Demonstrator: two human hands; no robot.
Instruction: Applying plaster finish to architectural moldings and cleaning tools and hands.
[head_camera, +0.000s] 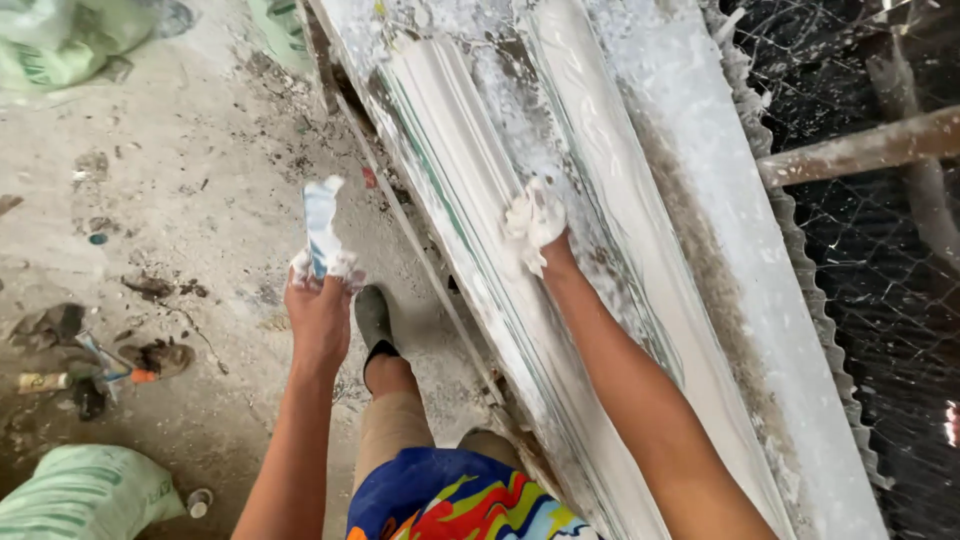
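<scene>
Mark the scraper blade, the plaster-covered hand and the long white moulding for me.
scraper blade (320, 225), head view, middle of the flat blade.
right hand (533, 222), head view, plaster-coated back of hand.
white moulding (450, 130), head view, ridged upper surface.

Long plaster moulding (470, 200) running near to far right of centre, right hand (535, 225) on it, left hand (320, 300) with scraper (321, 225) to its left, sacks (85, 495) near left and far left, wire mesh (880, 250) far right.
</scene>
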